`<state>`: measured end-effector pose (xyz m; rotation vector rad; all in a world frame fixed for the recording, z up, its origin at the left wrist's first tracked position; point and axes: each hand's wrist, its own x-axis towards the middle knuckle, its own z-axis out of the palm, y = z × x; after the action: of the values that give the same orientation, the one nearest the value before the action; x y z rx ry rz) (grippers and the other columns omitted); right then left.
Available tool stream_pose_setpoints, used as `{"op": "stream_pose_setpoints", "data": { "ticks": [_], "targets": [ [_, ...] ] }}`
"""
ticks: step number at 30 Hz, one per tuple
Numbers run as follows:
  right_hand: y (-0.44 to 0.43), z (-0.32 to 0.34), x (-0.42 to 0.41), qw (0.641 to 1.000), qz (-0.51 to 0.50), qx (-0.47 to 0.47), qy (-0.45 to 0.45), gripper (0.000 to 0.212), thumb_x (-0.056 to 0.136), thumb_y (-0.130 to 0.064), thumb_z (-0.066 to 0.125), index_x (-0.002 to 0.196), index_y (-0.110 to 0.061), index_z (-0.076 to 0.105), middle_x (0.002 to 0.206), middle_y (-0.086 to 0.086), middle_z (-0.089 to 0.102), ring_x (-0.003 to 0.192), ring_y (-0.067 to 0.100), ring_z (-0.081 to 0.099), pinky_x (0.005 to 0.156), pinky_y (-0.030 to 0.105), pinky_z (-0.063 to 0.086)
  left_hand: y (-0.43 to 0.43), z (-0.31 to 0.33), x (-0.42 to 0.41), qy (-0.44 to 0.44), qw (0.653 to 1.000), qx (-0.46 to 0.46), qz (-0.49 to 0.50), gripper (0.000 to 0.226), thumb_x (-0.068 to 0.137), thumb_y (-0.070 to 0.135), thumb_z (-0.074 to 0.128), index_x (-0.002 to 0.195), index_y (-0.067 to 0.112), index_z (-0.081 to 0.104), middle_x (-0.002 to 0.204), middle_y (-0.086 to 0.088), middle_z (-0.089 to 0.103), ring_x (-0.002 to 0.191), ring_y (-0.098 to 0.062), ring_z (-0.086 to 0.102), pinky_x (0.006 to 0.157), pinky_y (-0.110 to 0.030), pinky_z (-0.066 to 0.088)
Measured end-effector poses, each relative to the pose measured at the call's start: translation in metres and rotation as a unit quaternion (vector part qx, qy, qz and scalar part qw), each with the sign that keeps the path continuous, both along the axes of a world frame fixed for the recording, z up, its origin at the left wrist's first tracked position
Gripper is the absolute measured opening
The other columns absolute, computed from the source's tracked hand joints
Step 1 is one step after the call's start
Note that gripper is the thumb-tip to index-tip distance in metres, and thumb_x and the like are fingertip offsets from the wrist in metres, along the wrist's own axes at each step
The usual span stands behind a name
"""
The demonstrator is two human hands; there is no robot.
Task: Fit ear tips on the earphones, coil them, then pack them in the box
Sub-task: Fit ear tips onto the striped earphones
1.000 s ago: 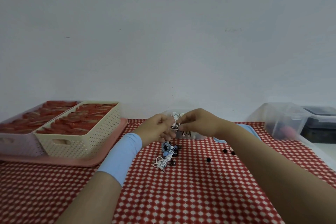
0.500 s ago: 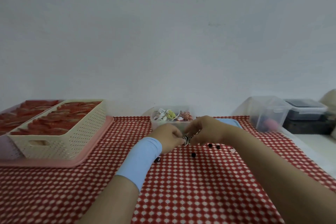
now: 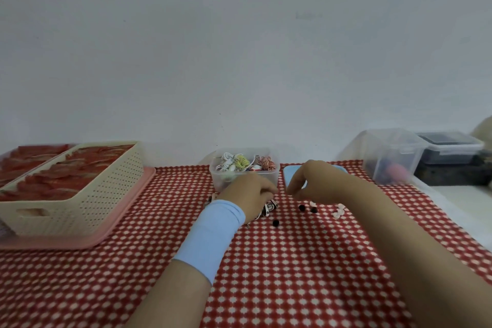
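Ear-tip fitting step, frame centre. Left hand [image 3: 250, 196] clenched over striped earphones [image 3: 267, 210] on tabletop [image 3: 292, 261]; right hand [image 3: 310, 184] pinched, contents unclear. Loose black ear tips [image 3: 275, 222] just beside. Box [image 3: 243, 168] behind hands. Next: seat tip on earbud.

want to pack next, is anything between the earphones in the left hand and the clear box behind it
Nothing visible. The left hand holds the earphones just in front of the clear box, whose top is open. Loose ear tips lie nearer the camera, off that path.
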<state>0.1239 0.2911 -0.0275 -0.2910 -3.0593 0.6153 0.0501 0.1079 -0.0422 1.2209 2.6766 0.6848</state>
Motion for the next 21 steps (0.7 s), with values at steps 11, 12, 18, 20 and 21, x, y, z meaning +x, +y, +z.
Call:
{"op": "stream_pose_setpoints", "data": {
  "ticks": [11,12,18,20,21],
  "targets": [
    [0.008,-0.02,-0.005,0.998,0.016,-0.061,-0.011,0.009,0.093,-0.022,0.072,0.096,-0.026,0.079,0.094,-0.012,0.075,0.078,0.004,0.068,0.074,0.02,0.057,0.005,-0.016,-0.005,-0.035,0.998,0.046,0.005,0.016,0.092,0.026,0.063,0.105,0.031,0.072,0.109,0.017,0.067,0.092,0.003,0.058,0.087,-0.016,0.044],
    [0.008,-0.02,-0.005,0.997,0.018,-0.08,0.005,0.008,0.094,-0.022,0.07,0.093,-0.027,0.077,0.091,-0.01,0.075,0.073,0.005,0.068,0.069,0.02,0.056,0.004,-0.016,-0.006,-0.057,0.995,0.078,0.012,0.014,0.092,0.027,0.064,0.103,0.031,0.072,0.102,0.018,0.067,0.089,0.005,0.058,0.087,-0.017,0.047],
    [-0.001,-0.021,-0.005,0.955,-0.003,-0.279,0.098,0.018,0.101,-0.022,0.062,0.09,-0.012,0.071,0.077,0.007,0.074,0.049,0.013,0.056,0.043,0.023,0.041,0.001,-0.017,-0.008,-0.22,0.942,0.253,0.026,0.024,0.097,0.011,0.055,0.113,0.023,0.069,0.089,0.004,0.076,0.071,0.003,0.064,0.07,-0.015,0.052],
    [-0.005,-0.019,-0.003,0.94,-0.01,-0.328,0.094,0.021,0.1,-0.023,0.064,0.088,-0.008,0.072,0.066,0.001,0.069,0.044,0.008,0.051,0.042,0.021,0.038,0.001,-0.018,-0.008,-0.252,0.928,0.271,0.033,0.027,0.099,0.008,0.051,0.114,0.02,0.07,0.091,0.0,0.075,0.072,-0.003,0.065,0.069,-0.014,0.054],
    [-0.006,-0.019,-0.002,0.934,-0.007,-0.345,0.09,0.018,0.098,-0.022,0.067,0.091,-0.007,0.073,0.061,-0.003,0.067,0.043,0.007,0.049,0.042,0.02,0.036,0.001,-0.019,-0.008,-0.263,0.923,0.278,0.042,0.026,0.1,0.007,0.05,0.114,0.018,0.07,0.091,-0.001,0.074,0.072,-0.005,0.066,0.068,-0.014,0.054]
  ]
}}
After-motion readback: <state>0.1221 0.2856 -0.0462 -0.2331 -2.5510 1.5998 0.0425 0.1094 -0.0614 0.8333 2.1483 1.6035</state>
